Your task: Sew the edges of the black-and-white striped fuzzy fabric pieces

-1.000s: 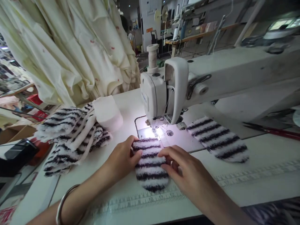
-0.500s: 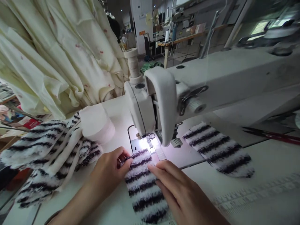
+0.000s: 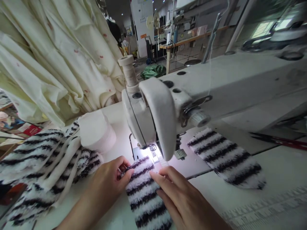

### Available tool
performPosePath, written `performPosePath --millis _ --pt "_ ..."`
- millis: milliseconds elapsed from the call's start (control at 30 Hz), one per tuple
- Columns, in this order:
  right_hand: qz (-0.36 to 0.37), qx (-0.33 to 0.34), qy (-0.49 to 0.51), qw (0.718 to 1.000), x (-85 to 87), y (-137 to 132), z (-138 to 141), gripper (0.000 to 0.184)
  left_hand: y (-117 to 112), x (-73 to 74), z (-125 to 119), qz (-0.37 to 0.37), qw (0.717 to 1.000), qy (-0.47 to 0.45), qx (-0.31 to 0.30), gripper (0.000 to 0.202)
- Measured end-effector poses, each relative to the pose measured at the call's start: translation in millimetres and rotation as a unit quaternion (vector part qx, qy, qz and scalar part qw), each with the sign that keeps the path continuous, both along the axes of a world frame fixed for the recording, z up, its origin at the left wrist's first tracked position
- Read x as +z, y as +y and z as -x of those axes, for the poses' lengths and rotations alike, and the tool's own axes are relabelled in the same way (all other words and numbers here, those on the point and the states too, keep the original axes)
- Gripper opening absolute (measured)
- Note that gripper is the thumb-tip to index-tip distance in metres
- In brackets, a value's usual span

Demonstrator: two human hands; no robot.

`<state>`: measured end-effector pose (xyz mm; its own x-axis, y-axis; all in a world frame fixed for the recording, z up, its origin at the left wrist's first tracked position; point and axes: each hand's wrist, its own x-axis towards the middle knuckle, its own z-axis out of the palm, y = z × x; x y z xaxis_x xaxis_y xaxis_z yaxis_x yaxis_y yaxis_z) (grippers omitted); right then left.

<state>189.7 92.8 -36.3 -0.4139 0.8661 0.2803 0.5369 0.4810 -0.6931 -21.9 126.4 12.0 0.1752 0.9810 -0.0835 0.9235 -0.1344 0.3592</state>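
A fuzzy black-and-white striped fabric piece [image 3: 146, 195] lies on the sewing table with its far end at the lit needle plate [image 3: 153, 152] of a white sewing machine [image 3: 153, 108]. My left hand [image 3: 111, 182] pinches the piece's left far corner between thumb and fingers. My right hand [image 3: 177, 198] lies on the piece's right side, fingers together and pressing it down near the presser foot.
A second striped piece [image 3: 227, 159] lies right of the needle, under the machine arm. A pile of striped pieces [image 3: 40, 163] and a white roll [image 3: 96, 131] sit at the left. Cream fabric [image 3: 55, 57] hangs behind. Red-handled scissors [image 3: 283, 140] lie at the right. A printed ruler [image 3: 263, 210] runs along the table's front.
My head has moved closer and lower toward the machine. The striped piece's far end has slid up to the needle plate, with both hands following it forward.
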Motion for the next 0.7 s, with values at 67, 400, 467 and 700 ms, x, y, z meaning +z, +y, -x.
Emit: performPosePath --millis 67,400,467,700 --pt "-0.062 0.002 -0.043 0.997 2.0 2.4 -4.5 0.045 -5.8 1.7 0.2 -0.130 0.991 0.022 -0.028 0.013" --pt "-0.299 -0.030 -0.254 0.919 -18.3 -12.0 -11.9 0.049 -31.0 -28.4 -29.9 -0.237 0.927 0.048 -0.286 0.047" --pt "-0.304 -0.062 -0.251 0.917 -21.6 -12.1 -8.9 0.049 -26.7 -30.3 -29.6 -0.237 0.931 0.040 -0.276 0.048" --pt "-0.293 -0.100 -0.231 0.923 -24.8 2.3 3.6 0.050 -16.0 -39.0 -25.8 -0.244 0.940 0.025 -0.239 0.052"
